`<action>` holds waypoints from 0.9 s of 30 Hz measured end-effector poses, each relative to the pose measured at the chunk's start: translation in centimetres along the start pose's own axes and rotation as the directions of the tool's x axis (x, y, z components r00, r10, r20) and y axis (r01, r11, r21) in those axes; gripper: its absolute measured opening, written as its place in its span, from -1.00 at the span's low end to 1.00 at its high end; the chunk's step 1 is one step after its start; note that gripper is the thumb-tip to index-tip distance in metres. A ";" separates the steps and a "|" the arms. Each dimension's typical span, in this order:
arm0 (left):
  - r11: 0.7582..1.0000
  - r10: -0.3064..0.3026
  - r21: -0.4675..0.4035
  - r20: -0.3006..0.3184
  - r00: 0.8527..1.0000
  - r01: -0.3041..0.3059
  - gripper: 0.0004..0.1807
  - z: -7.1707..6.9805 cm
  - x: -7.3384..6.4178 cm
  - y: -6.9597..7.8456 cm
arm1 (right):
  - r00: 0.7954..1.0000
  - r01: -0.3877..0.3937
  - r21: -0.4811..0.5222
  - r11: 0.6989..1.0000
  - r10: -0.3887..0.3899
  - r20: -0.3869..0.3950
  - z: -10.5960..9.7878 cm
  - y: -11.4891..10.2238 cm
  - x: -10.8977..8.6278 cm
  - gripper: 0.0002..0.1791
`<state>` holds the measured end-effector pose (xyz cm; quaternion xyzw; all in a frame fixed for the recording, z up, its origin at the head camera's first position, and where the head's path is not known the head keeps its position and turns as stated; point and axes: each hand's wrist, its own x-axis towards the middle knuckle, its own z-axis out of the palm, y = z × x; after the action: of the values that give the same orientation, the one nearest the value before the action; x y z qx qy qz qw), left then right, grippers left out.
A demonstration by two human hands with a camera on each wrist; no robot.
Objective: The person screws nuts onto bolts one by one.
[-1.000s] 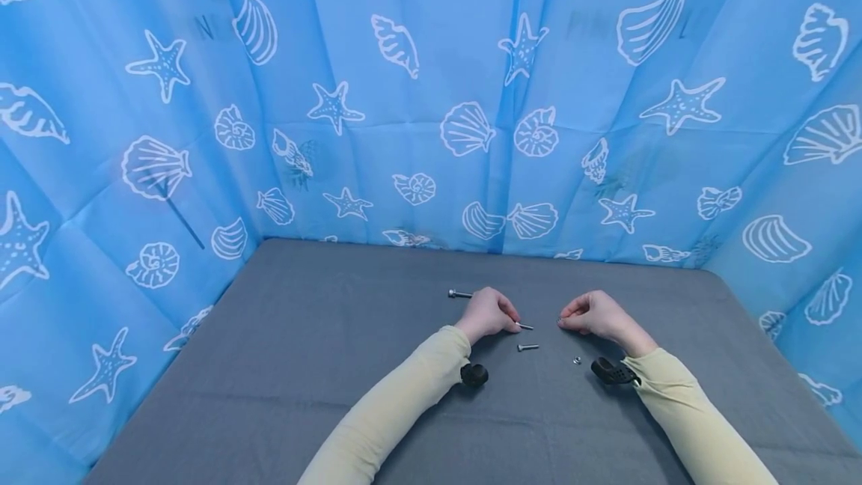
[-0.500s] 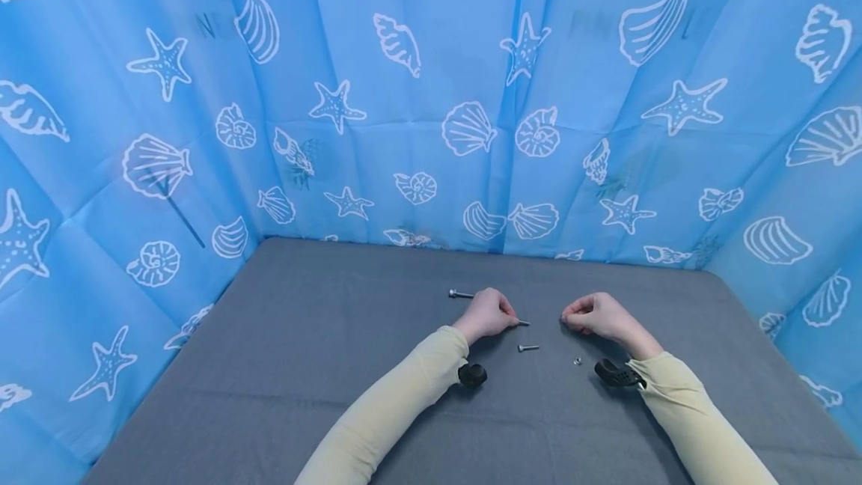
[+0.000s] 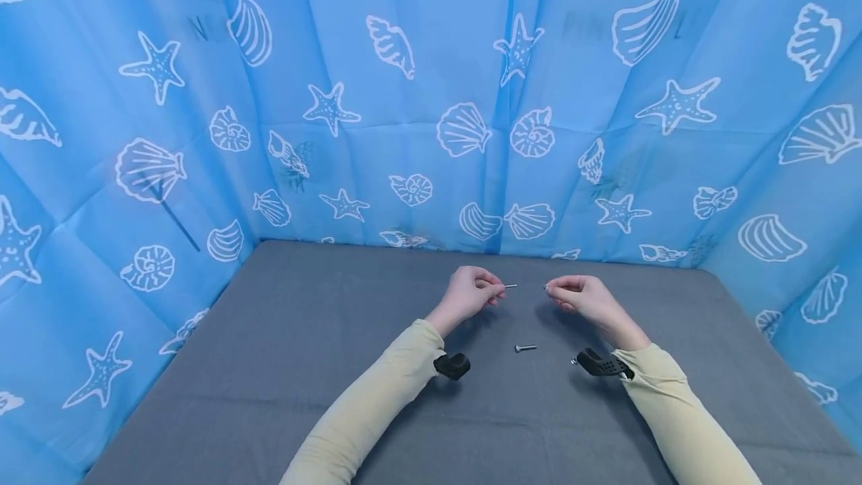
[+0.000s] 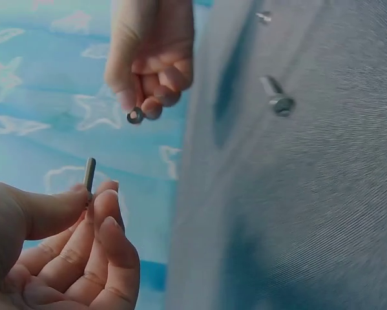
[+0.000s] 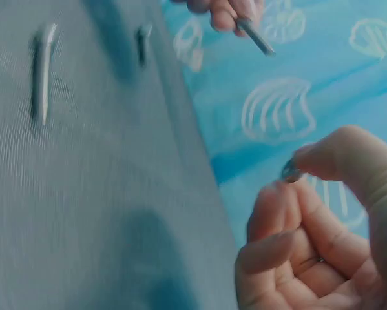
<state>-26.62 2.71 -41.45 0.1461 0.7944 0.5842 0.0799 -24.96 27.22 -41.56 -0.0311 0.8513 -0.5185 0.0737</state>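
Left hand (image 3: 469, 292) pinches a metal shaft (image 4: 90, 173) between thumb and fingers, its tip pointing right; right hand (image 3: 588, 300) pinches a small nut (image 5: 291, 170), apart from this shaft. Both are held above the far part of the gray table (image 3: 337, 305). Head view shows one bolt (image 3: 526, 348) lying nearer; right wrist view shows also a second bolt (image 5: 143, 45).

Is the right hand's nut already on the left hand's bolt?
No, the right hand pinches the nut, clearly apart from the bolt in the left hand.
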 end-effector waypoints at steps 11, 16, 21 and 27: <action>0.993 0.059 -0.098 -0.036 0.998 -0.063 -0.92 -2.2 -1.6 1.5 | 0.998 0.018 0.519 0.855 -0.051 0.048 4.3 -3.0 0.0 -0.76; 0.992 0.084 -0.095 -0.036 0.996 -0.087 -0.92 -2.1 -2.3 1.3 | 0.996 0.011 0.593 0.805 -0.059 0.060 5.9 -3.7 -0.4 -0.65; 0.988 0.109 -0.103 -0.066 0.992 -0.115 -0.90 -2.1 -2.9 1.2 | 0.993 0.033 0.634 0.772 -0.096 0.066 6.6 -3.7 -0.6 -0.66; 0.986 0.111 -0.117 -0.087 0.990 -0.120 -0.88 -2.4 -3.3 0.9 | 0.988 0.068 0.610 0.789 -0.137 0.067 6.8 -3.6 -0.8 -0.74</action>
<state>-24.09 -0.25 -40.02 0.1633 0.7500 0.6406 0.0228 -23.18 19.67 -41.32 -0.0799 0.6322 -0.7645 0.0975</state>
